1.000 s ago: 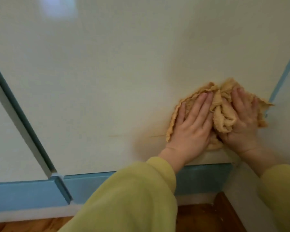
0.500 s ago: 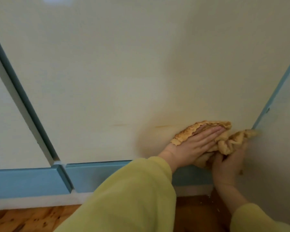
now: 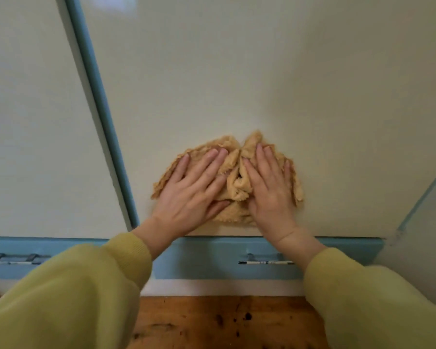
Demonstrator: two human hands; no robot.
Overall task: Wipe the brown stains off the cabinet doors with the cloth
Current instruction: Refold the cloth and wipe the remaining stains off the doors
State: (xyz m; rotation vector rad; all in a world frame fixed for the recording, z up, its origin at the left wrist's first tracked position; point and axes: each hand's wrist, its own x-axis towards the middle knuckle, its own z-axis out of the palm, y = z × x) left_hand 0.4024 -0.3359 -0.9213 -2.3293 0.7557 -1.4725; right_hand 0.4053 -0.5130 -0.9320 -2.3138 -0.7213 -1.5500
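Observation:
A crumpled tan cloth (image 3: pixel 237 177) is pressed flat against the lower part of the cream middle cabinet door (image 3: pixel 237 84). My left hand (image 3: pixel 191 190) lies on the cloth's left half with fingers spread. My right hand (image 3: pixel 269 187) lies on its right half, fingers together and pointing up. Both palms hold the cloth against the door. No brown stain shows on the door around the cloth; anything under it is hidden.
A blue frame strip (image 3: pixel 98 104) divides this door from the left door (image 3: pixel 35 122). A blue base rail (image 3: pixel 212 258) carries two small metal handles (image 3: pixel 264 261). A further panel (image 3: pixel 431 222) stands at the right. Wooden floor (image 3: pixel 224 323) lies below.
Both hands slid the cloth left along the door, away from the right corner, and spread it wider. The faint brown marks seen earlier to the left of the cloth are no longer visible.

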